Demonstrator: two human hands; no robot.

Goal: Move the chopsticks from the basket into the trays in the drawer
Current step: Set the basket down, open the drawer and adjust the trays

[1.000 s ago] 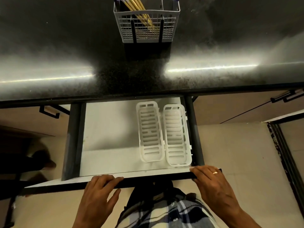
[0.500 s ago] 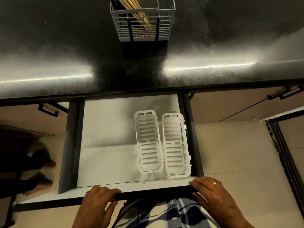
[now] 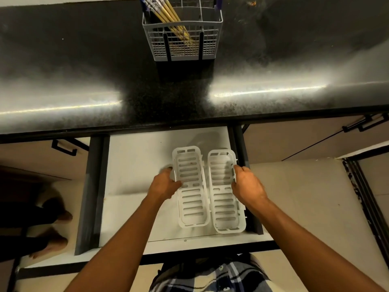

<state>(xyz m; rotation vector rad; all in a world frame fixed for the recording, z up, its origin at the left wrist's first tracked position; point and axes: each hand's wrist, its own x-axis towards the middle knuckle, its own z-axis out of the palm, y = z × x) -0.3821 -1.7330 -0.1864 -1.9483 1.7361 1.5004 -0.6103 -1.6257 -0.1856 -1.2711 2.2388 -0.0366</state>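
In the open white-floored drawer [image 3: 136, 182], the left hand [image 3: 165, 185] grips the outer edge of the left white slotted plastic tray [image 3: 190, 186]. Just beside it lies the right white slotted tray [image 3: 224, 192], its outer edge gripped by the right hand [image 3: 248, 184]. The yellow wooden chopsticks [image 3: 168, 15] stand in the grey wire basket [image 3: 183, 43] on the dark speckled counter [image 3: 84, 60].

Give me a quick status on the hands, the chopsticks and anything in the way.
Left hand, right hand gripping outer tray edges. Chopsticks in basket. Nothing blocking.
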